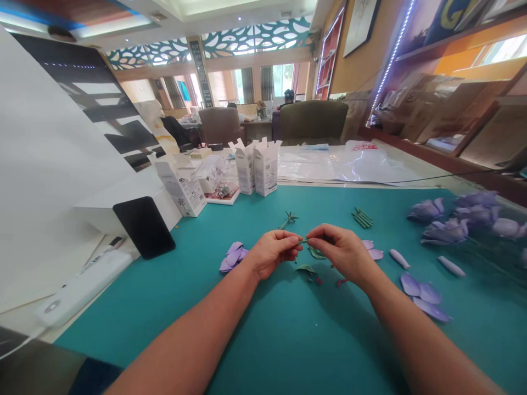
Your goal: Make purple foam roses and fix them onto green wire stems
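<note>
Head view put a short green piece (303,242) between your hands, above the middle of the teal mat (263,334). Your left hand (275,253) pinched one end of it between thumb and fingers and your right hand (343,249) pinched the other, both grips closed on it. Just below your fingers were green leaves (305,269) and small red pieces (319,280), some partly hidden by your right hand. Beyond your hands lay a green stem with a spiky head (290,218), with a bunch of green sticks (362,218) farther right. Purple petals (233,257) were piled beside your left wrist; to the right of your right hand lay two lavender buds (399,259), apart from each other, and loose lavender petals (428,293) nearer you. Lavender flowers (444,231) spread over the mat's right side. On the left, a black phone (144,227) was just beside a white box (96,214), with open white cartons (266,173) at the far edge and clear plastic sheeting (362,167) past them.
</note>
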`<state>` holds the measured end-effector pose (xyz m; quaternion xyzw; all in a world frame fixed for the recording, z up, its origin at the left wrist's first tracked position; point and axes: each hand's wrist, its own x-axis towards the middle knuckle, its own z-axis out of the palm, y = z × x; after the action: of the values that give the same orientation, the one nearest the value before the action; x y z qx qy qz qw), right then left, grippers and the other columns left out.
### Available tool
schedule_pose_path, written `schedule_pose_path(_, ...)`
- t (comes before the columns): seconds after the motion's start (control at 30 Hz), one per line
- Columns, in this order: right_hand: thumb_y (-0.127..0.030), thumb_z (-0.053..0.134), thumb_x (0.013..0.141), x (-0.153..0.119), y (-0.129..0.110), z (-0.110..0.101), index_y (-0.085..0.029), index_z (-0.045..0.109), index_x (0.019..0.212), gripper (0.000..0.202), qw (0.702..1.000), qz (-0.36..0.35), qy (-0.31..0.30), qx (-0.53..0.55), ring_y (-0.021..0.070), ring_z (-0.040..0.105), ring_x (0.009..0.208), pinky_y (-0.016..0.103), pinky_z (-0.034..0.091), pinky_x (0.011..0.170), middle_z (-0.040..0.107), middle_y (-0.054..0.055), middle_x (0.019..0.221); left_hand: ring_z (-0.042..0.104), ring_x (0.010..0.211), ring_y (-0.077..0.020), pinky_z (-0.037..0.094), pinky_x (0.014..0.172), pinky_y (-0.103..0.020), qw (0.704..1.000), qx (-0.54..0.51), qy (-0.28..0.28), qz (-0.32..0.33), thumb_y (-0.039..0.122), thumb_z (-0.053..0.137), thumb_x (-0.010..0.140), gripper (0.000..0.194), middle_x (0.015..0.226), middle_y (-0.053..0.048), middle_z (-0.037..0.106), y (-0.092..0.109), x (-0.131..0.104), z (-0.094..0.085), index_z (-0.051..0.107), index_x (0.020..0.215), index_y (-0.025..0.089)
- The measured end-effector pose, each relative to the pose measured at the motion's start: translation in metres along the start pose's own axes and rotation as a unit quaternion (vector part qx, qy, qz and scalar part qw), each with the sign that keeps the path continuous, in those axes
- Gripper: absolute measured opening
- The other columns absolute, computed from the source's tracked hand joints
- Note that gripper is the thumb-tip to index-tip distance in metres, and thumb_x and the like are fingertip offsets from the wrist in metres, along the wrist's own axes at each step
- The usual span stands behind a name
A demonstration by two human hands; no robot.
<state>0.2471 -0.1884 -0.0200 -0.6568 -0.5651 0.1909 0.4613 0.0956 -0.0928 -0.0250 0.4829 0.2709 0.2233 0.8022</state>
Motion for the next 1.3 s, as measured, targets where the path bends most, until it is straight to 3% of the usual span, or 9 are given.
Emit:
schedule_pose_path(0.93,-0.035,0.059,0.076,-0.003,-0.009,0.008,-0.021,0.067,0.077,0.017,0.997,-0.022,0.059,0.033,0.0141,0.053,0.06,0.026,0.041,0.056,0.063,0.0,0.064,0.052,0.051,-0.0053,0.04,0.052,-0.019,0.999,-0.022,0.016,0.024,0.034,0.083,0.055,0.035,0.059,0.0,0.061,-0.001,0.0,0.001,0.064,0.073,0.011)
schedule_pose_path(1.3,-0.034,0.059,0.077,-0.005,-0.01,0.011,-0.021,0.066,0.078,0.015,0.997,-0.025,0.066,0.029,0.0131,0.048,0.058,0.026,0.038,0.054,0.061,0.0,0.065,0.048,0.048,-0.0033,0.039,0.053,-0.019,0.997,-0.069,-0.013,0.017,0.033,0.084,0.054,0.035,0.057,0.002,0.057,-0.001,-0.003,0.003,0.063,0.072,0.011)
